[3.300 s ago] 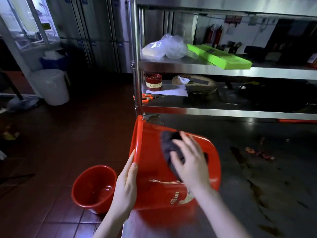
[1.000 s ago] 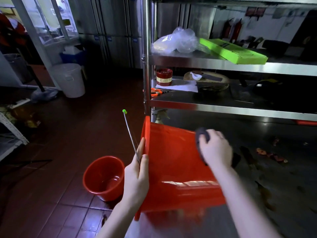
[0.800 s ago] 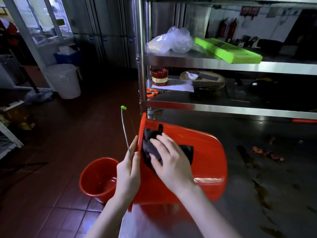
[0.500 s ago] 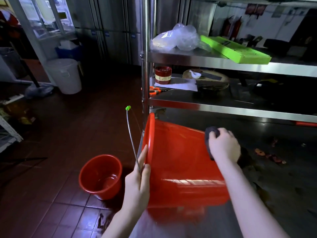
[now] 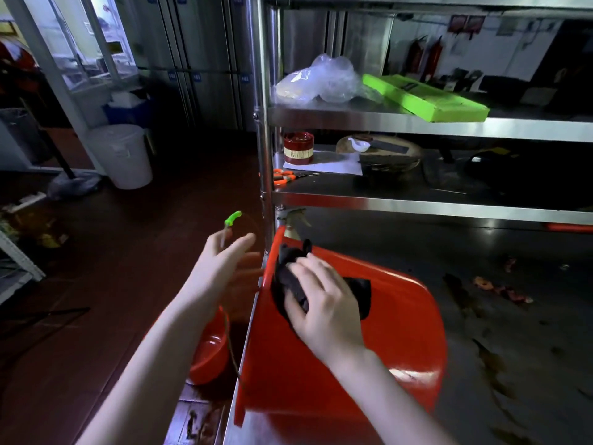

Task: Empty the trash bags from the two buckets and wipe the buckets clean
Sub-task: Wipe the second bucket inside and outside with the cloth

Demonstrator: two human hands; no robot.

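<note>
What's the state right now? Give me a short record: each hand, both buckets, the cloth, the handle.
left hand: open, fingers spread beside the rim, gripping nothing
right hand: presses the dark cloth against the outer wall near the rim
large red bucket: on its side on the steel table, mouth to the left, over the table edge
wire handle: green grip up, beside the left hand's fingers; contact unclear
small red bucket: upright on the floor, no bag visible inside
</note>
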